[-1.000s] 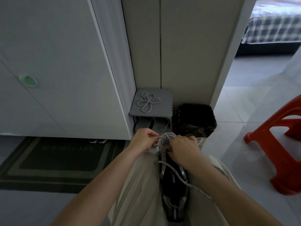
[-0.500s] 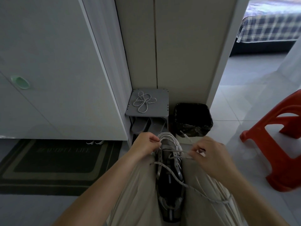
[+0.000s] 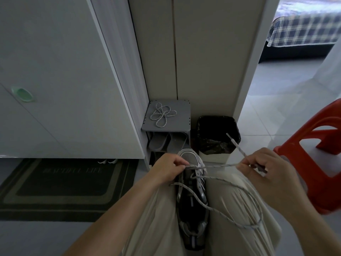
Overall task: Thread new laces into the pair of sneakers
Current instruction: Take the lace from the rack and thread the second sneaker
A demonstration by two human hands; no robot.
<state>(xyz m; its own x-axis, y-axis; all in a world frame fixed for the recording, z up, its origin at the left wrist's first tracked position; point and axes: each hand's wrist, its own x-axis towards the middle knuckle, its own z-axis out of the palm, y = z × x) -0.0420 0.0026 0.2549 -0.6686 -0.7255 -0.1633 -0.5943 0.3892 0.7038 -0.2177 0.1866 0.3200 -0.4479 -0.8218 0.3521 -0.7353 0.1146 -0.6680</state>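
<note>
Red plastic first: one stool (image 3: pixel 313 163) stands off to the right. One black bin (image 3: pixel 203 130) sits beside one grey rack (image 3: pixel 184 111), with one spare lace (image 3: pixel 162 114) coiled on top. One sneaker (image 3: pixel 191 206) is wedged between the person's thighs, toe pointing away. Two hands are on it: the left hand (image 3: pixel 166 170) has its grip pinching the lace (image 3: pixel 219 165) at the toe-end eyelets, and the right hand (image 3: pixel 265 167) has its grip pinching the same lace, taut, out to the side.

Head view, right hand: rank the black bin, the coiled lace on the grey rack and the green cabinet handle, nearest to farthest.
1. Black bin, just ahead of the right hand, which pinches the working lace.
2. Coiled lace, on the grey rack, left of the bin.
3. Green handle, far left on the cabinet door.
</note>
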